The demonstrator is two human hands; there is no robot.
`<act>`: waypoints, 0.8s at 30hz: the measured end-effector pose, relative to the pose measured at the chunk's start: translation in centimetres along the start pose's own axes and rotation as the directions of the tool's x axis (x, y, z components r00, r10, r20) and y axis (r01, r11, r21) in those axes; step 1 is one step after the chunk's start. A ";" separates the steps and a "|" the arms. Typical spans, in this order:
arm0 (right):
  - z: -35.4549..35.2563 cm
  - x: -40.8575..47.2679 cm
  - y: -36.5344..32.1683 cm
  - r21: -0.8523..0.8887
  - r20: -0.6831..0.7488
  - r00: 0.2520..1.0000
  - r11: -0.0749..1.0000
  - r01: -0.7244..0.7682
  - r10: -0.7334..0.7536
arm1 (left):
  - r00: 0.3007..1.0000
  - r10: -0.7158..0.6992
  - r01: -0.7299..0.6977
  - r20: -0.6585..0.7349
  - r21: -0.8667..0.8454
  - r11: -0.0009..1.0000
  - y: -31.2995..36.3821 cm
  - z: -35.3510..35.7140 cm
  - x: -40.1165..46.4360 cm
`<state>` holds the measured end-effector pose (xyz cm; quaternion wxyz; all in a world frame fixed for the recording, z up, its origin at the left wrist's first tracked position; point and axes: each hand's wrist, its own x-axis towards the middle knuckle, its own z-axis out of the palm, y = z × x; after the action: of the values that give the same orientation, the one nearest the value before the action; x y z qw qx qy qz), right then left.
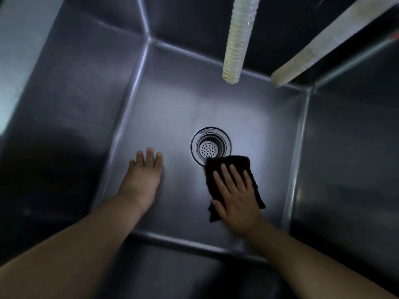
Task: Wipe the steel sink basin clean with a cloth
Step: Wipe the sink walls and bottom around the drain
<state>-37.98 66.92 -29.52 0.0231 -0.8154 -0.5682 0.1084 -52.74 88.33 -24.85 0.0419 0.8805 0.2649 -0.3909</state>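
Dark cloth, lying under the flat-spread right hand, is risking snagging on the drain strainer it touches, while the open left hand is bracing on the sink basin.

no text, label, brand or number can be read anywhere in this view.

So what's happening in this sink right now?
A person is wiping a steel sink. Their right hand presses a dark cloth flat against the basin floor, its fingers straight, right beside the drain strainer. The left hand rests open on the floor. Two ribbed hoses hang above.
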 end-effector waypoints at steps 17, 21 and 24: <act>-2.6 21.8 4.0 -0.052 -0.069 0.928 0.928 -0.369 0.365 | 0.999 -0.003 0.004 0.032 -0.047 0.999 -0.2 -0.2 0.6; -2.5 25.5 -0.7 -0.057 -0.031 0.968 0.966 -0.251 0.250 | 0.999 -0.001 0.004 0.039 -0.067 0.998 -0.4 -0.1 0.6; -2.3 27.2 -5.4 -0.074 -0.012 0.997 0.995 -0.073 0.073 | 0.999 0.006 -0.003 0.038 -0.078 0.997 -0.5 -0.1 0.8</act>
<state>-33.48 94.37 -30.50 -0.0087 -0.8364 -0.5415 0.0841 -52.46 89.10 -25.23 0.0821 0.8713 0.2769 -0.3967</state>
